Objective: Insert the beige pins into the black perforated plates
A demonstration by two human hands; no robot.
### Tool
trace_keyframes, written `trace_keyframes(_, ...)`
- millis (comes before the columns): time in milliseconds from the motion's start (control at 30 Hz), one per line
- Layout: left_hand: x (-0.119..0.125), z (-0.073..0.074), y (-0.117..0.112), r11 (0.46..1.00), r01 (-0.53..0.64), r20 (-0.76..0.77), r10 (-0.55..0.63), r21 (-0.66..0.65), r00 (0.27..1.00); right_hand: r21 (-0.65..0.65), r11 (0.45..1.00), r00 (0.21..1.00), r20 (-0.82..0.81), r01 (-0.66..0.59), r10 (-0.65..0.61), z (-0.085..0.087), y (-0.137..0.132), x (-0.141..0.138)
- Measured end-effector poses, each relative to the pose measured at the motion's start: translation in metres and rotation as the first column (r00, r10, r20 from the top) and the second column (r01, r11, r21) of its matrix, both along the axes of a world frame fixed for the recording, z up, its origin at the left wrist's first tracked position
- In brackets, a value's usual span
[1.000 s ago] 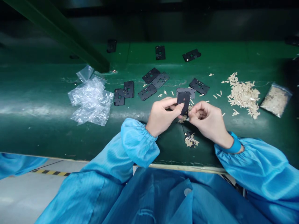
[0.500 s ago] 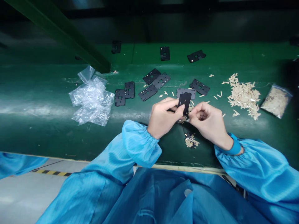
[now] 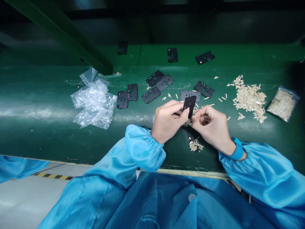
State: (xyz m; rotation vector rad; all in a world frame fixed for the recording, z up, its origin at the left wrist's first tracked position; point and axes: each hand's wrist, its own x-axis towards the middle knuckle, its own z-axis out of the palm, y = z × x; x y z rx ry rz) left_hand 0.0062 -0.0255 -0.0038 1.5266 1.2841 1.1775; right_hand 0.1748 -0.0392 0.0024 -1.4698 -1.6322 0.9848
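Observation:
My left hand (image 3: 169, 122) is closed round a thin black plastic plate (image 3: 190, 105) with small slots, tilted up between thumb and fingers. Fingertips of my right hand (image 3: 212, 127) are pinched together at the plate's lower right edge. Whatever small piece they may hold is hidden. Behind the held plate lies a flat dark grey plate (image 3: 183, 94), with another black plate (image 3: 204, 89) beside it. Small beige strips lie partly hidden under my hands, and a little heap of beige and dark scraps (image 3: 195, 144) sits just in front of them.
Clear plastic bags (image 3: 94, 101) lie left, near a green post (image 3: 95, 57). Several black plates (image 3: 154, 78) lie centre left; others rest on the far green strip (image 3: 147, 55). Right are a pile of beige strips (image 3: 249, 98) and a filled bag (image 3: 283, 103). A blue sleeve (image 3: 19, 168) shows lower left.
The plates on the far strip have shifted right, while the nearer plates stay almost in place. The held plate has tilted slightly to the right, and my right hand has edged left against it.

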Motion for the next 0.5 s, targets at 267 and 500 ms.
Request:
trace_keyframes(267,0.000,0.002,0.003,0.996,0.002,0.078,0.005,-0.088,0.997,-0.180,0.984,0.979,-0.202,-0.002,-0.035,0.001,0.005,0.002)
trace_keyframes(500,-0.001,0.002,0.005,0.989,0.017,0.119,0.001,-0.147,0.993,-0.266,0.964,0.957,-0.282,-0.010,-0.068,0.006,0.010,0.002)
